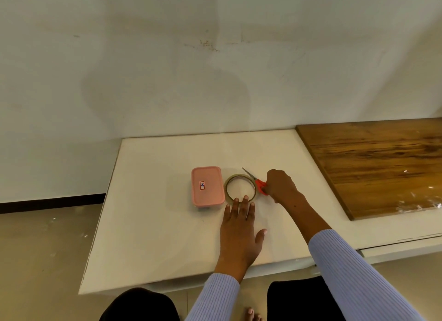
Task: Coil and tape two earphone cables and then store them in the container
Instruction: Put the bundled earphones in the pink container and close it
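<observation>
A: Checking layout: white table, lidded pink container, tape roll beside it. Earphones?

B: 0 visible. Left hand lies flat, fingers straight, touching tape. Right hand grasps red scissors. Likely setup; locate cables next.

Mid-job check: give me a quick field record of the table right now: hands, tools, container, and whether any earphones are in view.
left hand: flat on the white table, fingers straight, fingertips at the near edge of the tape roll
right hand: grips the red handles of the scissors, blades pointing away from the person
tape roll: lying flat between the container and the scissors
container: pink, lid on, left of the tape roll
earphones: none visible
wooden board: on the right side
</observation>
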